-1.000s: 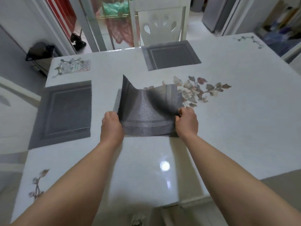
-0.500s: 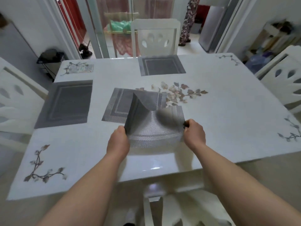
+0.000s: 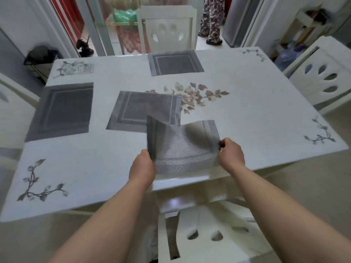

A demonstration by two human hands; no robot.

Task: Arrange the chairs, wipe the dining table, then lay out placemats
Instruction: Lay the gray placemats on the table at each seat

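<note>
Both grips clamped on the held placemat (image 3: pixel 182 149), bowed above the near edge of the worktop (image 3: pixel 256 114): left grip (image 3: pixel 142 168) on its left side, right grip (image 3: pixel 230 154) on its right. Lying flat: left placemat (image 3: pixel 60 111), centre placemat (image 3: pixel 140 109), far placemat (image 3: pixel 175 62).

A printed card (image 3: pixel 83 68) lies flat at far left; beyond it stands a black-lined bin (image 3: pixel 40 57). Farther back, a person (image 3: pixel 212 19) in patterned trousers stands right of a green bag (image 3: pixel 125 15).
</note>
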